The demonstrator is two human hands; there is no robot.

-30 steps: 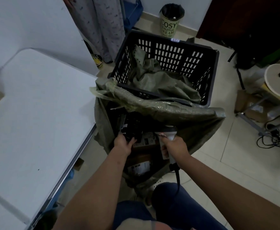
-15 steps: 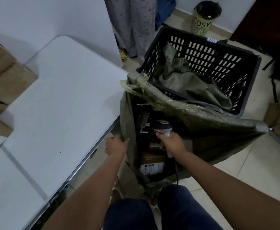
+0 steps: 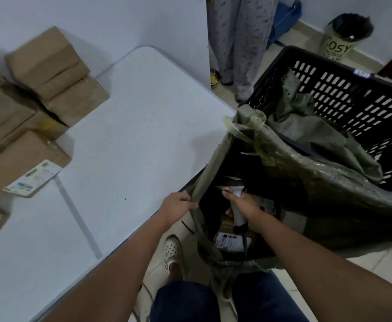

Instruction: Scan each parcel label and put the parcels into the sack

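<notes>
The olive-green sack point(image 3: 329, 205) hangs open beside the white table point(image 3: 132, 140), its far edge draped over a black crate. My left hand point(image 3: 176, 205) grips the sack's near left rim. My right hand point(image 3: 243, 205) holds a handheld barcode scanner point(image 3: 234, 189) over the sack's mouth. Inside the sack lie several cardboard parcels; one parcel point(image 3: 229, 240) shows a white label. More brown cardboard parcels point(image 3: 50, 73) are stacked at the table's far left, and the nearest labelled box point(image 3: 25, 163) has a label facing up.
A black slotted plastic crate point(image 3: 353, 96) with another green sack in it stands behind the open sack. A person's patterned trouser legs point(image 3: 236, 43) stand by the wall. A waste bin point(image 3: 343, 38) sits at the far right. My knees and a white shoe point(image 3: 171, 249) are below.
My left hand came out of the sack and took hold of its left rim. The view swung left, bringing the stacked boxes on the table into sight. My right hand still holds the scanner.
</notes>
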